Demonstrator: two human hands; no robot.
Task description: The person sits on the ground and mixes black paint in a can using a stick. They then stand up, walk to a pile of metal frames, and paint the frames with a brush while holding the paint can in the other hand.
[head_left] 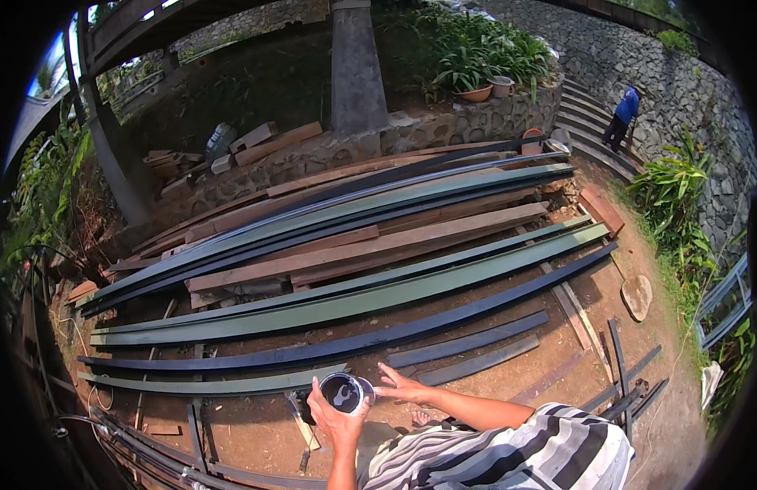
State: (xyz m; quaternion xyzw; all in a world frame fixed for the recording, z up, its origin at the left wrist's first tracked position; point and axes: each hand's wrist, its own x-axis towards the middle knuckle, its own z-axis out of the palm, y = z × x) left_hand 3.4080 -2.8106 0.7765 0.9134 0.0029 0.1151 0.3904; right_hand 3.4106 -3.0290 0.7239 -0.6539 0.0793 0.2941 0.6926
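Observation:
My left hand (336,415) is wrapped round a small round can (364,392) in front of my body. The can's top is uncovered, and glossy dark paint (342,395) shows inside with a pale reflection on it. Close to the can's right side is my right hand (404,389), its fingers stretched out and apart. Its fingertips are near the rim; I cannot tell whether they touch it. Just beyond my hands lies a long green metal beam (215,384). A dark blue-black beam (337,353) runs behind that one.
Farther off, more green beams (354,306) and rough timber planks (378,242) lie in rows. Short dark bars (476,359) rest to the right. A shovel blade (637,297) lies on the dirt. A person in blue (626,110) is on the steps (586,135).

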